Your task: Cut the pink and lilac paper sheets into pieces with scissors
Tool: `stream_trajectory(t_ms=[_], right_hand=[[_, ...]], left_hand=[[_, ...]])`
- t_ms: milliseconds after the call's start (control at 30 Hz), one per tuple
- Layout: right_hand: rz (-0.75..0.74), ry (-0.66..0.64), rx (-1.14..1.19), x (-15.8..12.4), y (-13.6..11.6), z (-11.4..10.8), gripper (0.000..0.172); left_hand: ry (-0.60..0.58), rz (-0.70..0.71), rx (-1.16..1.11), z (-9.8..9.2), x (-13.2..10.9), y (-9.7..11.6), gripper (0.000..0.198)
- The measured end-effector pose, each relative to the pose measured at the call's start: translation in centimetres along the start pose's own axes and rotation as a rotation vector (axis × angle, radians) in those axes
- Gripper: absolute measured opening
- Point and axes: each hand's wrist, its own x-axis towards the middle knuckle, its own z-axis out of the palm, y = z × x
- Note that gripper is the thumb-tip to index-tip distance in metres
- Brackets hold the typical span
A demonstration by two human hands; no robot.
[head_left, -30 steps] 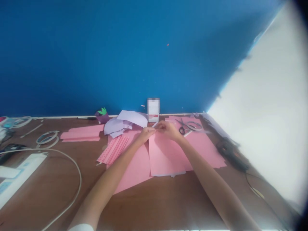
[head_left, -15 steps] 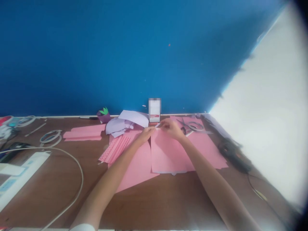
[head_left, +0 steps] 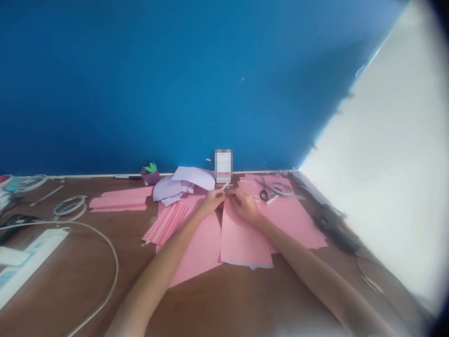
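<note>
Head view: two bare forearms reach in from the near side over a brown wooden table [head_left: 66, 285], with a blue wall [head_left: 140, 93] at the far side.

Left hand [head_left: 212, 202]: fingers curled and closed, apparently pinching a pale paper strip [head_left: 224, 186].

Right hand [head_left: 244, 207]: fingers bent in just beside the left hand, at the top of a pink paper sheet [head_left: 243, 238]; whether they grip the sheet or the strip cannot be told.

Work in hand: both hands meet at the far middle of the pink paper, handling the small strip, too small to read in detail.

Things about the hands: a second pink sheet [head_left: 201, 250] lies under the left forearm, a folded, dotted pink strip bundle [head_left: 164, 224] to its left, lilac paper scraps [head_left: 171, 189] at the far side, and a third pink sheet [head_left: 293, 220] to the right, bearing black-handled scissors [head_left: 264, 193] and a tape roll [head_left: 281, 188].

Rest: pink paper strips [head_left: 119, 202] and another tape roll [head_left: 69, 207] lie left; a white power strip [head_left: 31, 255] and white cable [head_left: 117, 267] lie near left; a black glue gun [head_left: 333, 231] lies right; a small purple paper pot [head_left: 150, 177] and a pixelated card [head_left: 223, 164] stand far.
</note>
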Motion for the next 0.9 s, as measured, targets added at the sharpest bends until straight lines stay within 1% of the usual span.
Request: stream_trajectory(t_ms=[67, 167, 300, 433, 533, 667, 900], right_hand=[[0.012, 0.003, 0.026, -0.3, -0.1, 0.2, 0.027], [0.092, 0.005, 0.09, -0.3, 0.0, 0.2, 0.028], [0.148, -0.002, 0.167, -0.2, 0.2, 0.0, 0.026], [0.135, -0.018, 0.169, -0.4, 0.1, 0.0, 0.028], [0.105, -0.036, 0.126, -0.5, 0.1, 0.2, 0.031], [0.071, -0.028, 0.062, -0.6, 0.2, 0.5, 0.035], [0.062, -0.01, -0.023, -0.8, 0.4, 1.0, 0.034]], left_hand=[[-0.024, 0.012, 0.001, -0.1, -0.1, 0.1, 0.028], [-0.069, 0.019, 0.005, -0.2, -0.2, 0.3, 0.024], [-0.089, 0.024, 0.023, -0.3, -0.4, 0.4, 0.018], [-0.073, 0.024, 0.019, -0.1, -0.4, 0.5, 0.017], [-0.08, 0.022, 0.012, 0.0, -0.4, 0.6, 0.016], [-0.09, 0.013, 0.007, 0.0, -0.2, 0.4, 0.018], [-0.095, 0.024, 0.006, 0.1, -0.2, 0.1, 0.021]])
